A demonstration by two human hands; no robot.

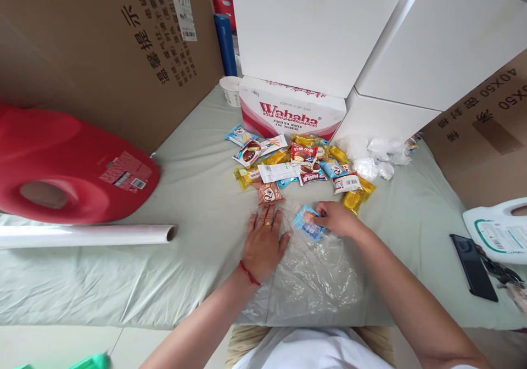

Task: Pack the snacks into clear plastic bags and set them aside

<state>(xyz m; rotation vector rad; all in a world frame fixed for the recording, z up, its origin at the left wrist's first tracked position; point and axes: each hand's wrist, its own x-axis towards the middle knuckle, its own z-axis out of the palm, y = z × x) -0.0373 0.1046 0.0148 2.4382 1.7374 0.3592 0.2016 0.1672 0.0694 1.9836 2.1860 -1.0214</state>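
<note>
Left hand point(263, 245): palm down, fingers spread flat, pressing the left part of the clear plastic bag point(317, 286) onto the table point(197, 193).
Right hand point(335, 218): fingertips pinched on a blue packet point(307, 222), wrist low, forearm entering from near right.
Blue packet: at the bag's far edge, just right of the left hand.
Hands: apart.
Snack pile point(296, 163): just beyond both hands.

1 bag point(313, 281), 1 phone point(473, 267), 2 jugs point(74, 166) point(500, 231)
</note>
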